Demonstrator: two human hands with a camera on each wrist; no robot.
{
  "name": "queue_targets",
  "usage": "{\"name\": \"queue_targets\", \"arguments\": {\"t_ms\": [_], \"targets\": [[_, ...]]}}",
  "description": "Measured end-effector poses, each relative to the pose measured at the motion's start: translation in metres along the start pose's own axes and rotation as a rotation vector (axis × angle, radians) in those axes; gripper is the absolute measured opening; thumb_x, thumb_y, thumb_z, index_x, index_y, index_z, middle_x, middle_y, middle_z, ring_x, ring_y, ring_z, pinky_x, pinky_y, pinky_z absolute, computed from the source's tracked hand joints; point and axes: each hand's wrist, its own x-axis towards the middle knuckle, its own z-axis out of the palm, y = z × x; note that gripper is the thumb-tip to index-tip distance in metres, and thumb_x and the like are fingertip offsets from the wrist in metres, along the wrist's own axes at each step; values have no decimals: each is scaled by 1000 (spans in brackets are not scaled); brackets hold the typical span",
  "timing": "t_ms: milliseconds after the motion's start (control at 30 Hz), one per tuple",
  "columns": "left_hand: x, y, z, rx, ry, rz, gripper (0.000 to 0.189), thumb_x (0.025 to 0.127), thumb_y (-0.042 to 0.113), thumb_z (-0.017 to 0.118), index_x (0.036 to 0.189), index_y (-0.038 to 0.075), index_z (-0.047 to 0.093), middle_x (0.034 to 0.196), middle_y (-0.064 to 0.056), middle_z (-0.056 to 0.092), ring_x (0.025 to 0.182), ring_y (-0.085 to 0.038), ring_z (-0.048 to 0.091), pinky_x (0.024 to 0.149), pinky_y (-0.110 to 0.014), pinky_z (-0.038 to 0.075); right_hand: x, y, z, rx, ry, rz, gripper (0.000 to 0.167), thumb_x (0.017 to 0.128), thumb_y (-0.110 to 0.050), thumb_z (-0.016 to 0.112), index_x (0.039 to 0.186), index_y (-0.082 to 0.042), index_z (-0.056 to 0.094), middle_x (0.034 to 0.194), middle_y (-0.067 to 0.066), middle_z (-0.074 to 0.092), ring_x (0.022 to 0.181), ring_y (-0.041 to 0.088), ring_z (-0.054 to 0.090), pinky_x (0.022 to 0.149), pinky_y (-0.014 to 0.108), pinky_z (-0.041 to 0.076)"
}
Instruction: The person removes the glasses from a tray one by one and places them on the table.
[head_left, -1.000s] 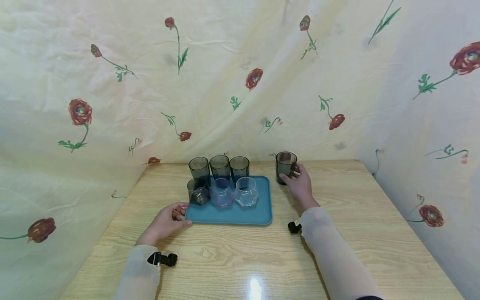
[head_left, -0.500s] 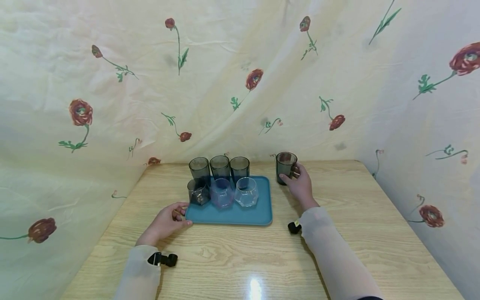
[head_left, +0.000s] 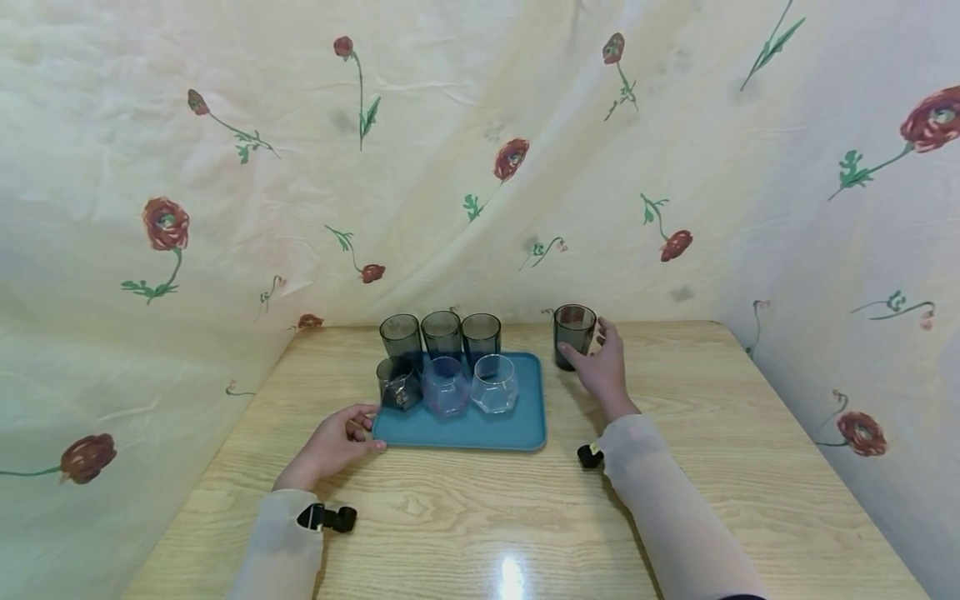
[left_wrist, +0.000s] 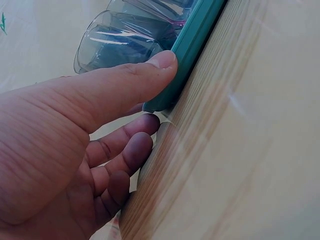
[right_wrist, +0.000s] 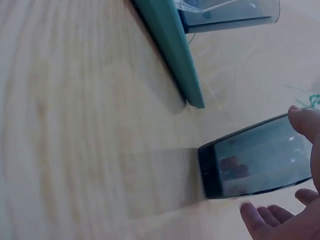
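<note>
A blue tray (head_left: 465,432) lies on the table, and my left hand (head_left: 337,446) holds its front left corner. In the left wrist view the thumb (left_wrist: 164,61) presses on the tray's edge, the other fingers curled beside it. To the right of the tray a tall dark glass (head_left: 573,332) stands upright on the table. My right hand (head_left: 602,367) is around it with fingers loosened; in the right wrist view they are apart from the glass, and the thumb (right_wrist: 300,120) is close against its side. Some of the fingers are cut off there.
Three tall dark glasses (head_left: 441,333) form the tray's back row. Before them stand a dark faceted glass (head_left: 397,385), a purplish one (head_left: 446,387) and a clear one (head_left: 493,385). Flowered cloth (head_left: 450,167) hangs behind the wooden table (head_left: 450,517).
My right fingers have straightened away from the tall dark glass, which they gripped before. The glass stays in its place. The left hand and the tray have not moved.
</note>
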Motion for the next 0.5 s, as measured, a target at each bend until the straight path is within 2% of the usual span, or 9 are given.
{"name": "queue_targets", "arguments": {"t_ms": [200,400,500], "targets": [[1,-2,1,2,-1,9,67,89,18,87,149,12,58,112,-9,59,84,-23,56,69,-31,51,-1,-17,-2,-3,64,-76,97,93,-43,81,166,-17,24,163,18,26,150,37,28,118,56,31],[2,-4,0,1,-2,11,66,89,18,87,148,12,59,112,-9,60,83,-23,57,70,-31,51,-4,-41,-2,76,123,-234,84,92,-33,83,161,-15,38,160,12,33,150,29,30,122,46,26],[1,-4,0,-3,-4,10,66,89,18,87,148,11,59,111,-9,60,83,-23,57,70,-31,51,-4,-50,1,106,124,-282,80,93,-31,84,158,-15,41,159,9,36,150,25,31,122,44,26]]}}
